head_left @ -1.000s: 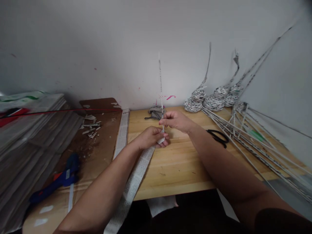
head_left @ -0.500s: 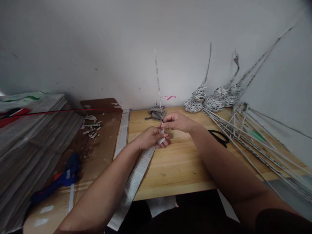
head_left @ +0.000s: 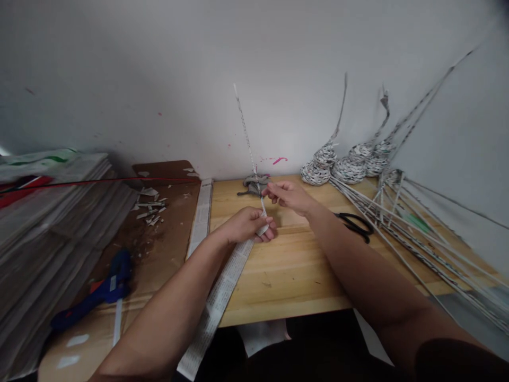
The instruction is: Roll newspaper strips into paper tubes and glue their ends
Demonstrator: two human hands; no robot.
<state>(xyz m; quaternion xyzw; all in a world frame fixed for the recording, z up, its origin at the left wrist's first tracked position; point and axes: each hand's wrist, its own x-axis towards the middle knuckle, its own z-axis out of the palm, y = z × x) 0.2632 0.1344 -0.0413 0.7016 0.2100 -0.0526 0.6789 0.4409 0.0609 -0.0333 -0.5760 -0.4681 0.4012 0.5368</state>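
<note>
My left hand point(head_left: 254, 225) is closed around the lower end of a thin rolled newspaper tube point(head_left: 247, 139), where the flat newspaper strip point(head_left: 222, 289) winds into it. From there the strip runs down past my left forearm and over the table's front edge. The tube rises above the hand, tilted to the left. Beside the tube, my right hand point(head_left: 288, 196) has its fingers loosely bent and apart, with the fingertips close to it. Whether they touch the tube is hard to tell. A grey cloth point(head_left: 254, 184) lies behind the hands.
Woven paper pieces point(head_left: 318, 167) stand at the back right by the wall, near long paper tubes point(head_left: 421, 249) and black-handled scissors point(head_left: 356, 225). On the left are a newspaper stack point(head_left: 67, 223), paper scraps point(head_left: 150, 207) and a blue glue gun point(head_left: 107, 289). Another newspaper strip point(head_left: 202, 212) lies on the table.
The tube's upper end has swung left. My right hand's fingers have loosened from their pinch on the tube, while my left hand stays in place.
</note>
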